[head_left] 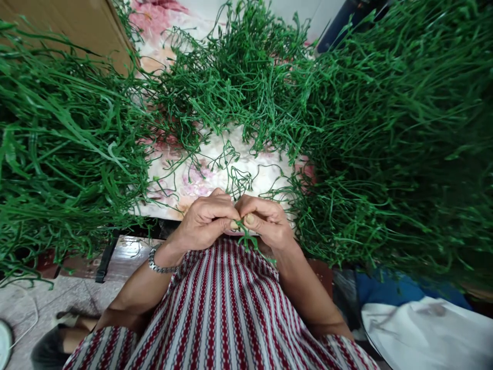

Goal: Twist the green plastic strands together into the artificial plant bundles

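Just above my lap, at the near edge of the table, my left hand and my right hand meet fingertip to fingertip. Both are closed in a pinch on a thin green artificial stem, which looks like plastic. Its branched end hangs below my thumbs, while the part between my fingers is mostly hidden. Several loose stems lie just beyond my knuckles on the flowered table cover.
Tangled green stems are heaped on the left, at the back and on the right. A cardboard box stands back left, a dark blue object back right. White cloth lies low on the right.
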Action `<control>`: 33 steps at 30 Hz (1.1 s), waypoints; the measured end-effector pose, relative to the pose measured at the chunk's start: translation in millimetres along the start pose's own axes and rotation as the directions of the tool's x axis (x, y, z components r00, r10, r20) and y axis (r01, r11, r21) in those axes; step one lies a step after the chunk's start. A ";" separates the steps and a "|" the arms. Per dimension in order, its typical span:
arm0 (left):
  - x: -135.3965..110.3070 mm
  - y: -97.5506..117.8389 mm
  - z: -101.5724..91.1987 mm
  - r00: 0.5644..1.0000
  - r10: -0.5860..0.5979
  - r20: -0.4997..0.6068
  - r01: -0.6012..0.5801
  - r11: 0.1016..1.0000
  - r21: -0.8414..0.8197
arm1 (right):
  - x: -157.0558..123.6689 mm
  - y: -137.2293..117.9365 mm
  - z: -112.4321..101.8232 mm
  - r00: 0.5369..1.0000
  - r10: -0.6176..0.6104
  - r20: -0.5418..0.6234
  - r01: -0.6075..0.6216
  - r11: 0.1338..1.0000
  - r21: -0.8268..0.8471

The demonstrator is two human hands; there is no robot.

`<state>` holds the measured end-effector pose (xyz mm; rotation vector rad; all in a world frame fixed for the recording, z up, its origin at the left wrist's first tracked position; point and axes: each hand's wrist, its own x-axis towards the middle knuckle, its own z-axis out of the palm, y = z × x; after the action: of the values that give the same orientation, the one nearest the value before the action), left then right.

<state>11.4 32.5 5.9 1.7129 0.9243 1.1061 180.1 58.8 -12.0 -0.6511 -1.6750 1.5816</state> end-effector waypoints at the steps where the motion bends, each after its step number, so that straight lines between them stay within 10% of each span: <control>1: -0.1 -0.5 -0.5 0.999 -0.024 0.023 0.025 0.999 -0.031 | -1.3 2.3 2.2 0.999 0.050 0.003 -0.050 0.997 0.060; 7: 1.6 -1.1 -10.0 0.964 -0.106 0.244 0.136 0.985 -0.110 | -1.9 4.5 1.5 0.983 0.066 0.173 -0.098 0.978 0.185; 20: 17.1 9.9 -31.1 0.746 -0.062 0.664 -0.120 0.967 0.225 | 12.5 -17.4 -7.2 0.822 -0.098 0.562 0.364 0.848 -0.385; 26: 17.8 7.0 -31.1 0.750 0.014 0.661 -0.181 0.966 0.185 | 10.5 -19.6 -6.8 0.830 -0.084 0.552 0.399 0.781 -0.481; 33: 9.6 -5.3 -27.0 0.936 -0.116 0.332 0.045 0.975 0.216 | 4.8 -24.9 -5.7 0.957 -0.005 0.290 0.213 0.692 -0.690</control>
<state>-11.4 50.2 9.8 1.9401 0.8995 0.6438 184.7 63.2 13.3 -0.7068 -2.5248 0.8997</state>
